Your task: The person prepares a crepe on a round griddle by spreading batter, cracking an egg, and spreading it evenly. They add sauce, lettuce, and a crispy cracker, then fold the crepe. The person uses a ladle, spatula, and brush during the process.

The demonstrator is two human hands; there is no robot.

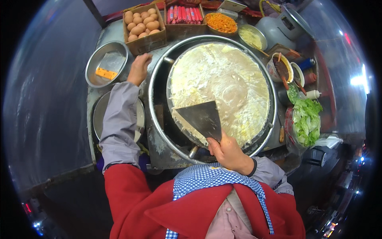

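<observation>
A thin crepe with egg spread over it covers the round griddle. My right hand grips a wide triangular metal scraper, whose blade lies over the near left part of the crepe. My left hand is off the griddle, between its metal ring and a steel bowl that holds a yellow-orange block and a flat pale piece. Its fingers point toward the cardboard box of brown eggs; whether they hold anything is not clear.
Sausages in red wrappers, a bowl of orange chopped food and a bowl of pale shreds line the back. At right are a gas cylinder, a dark sauce bowl, chopped greens and lettuce. Clear plastic sheeting surrounds the cart.
</observation>
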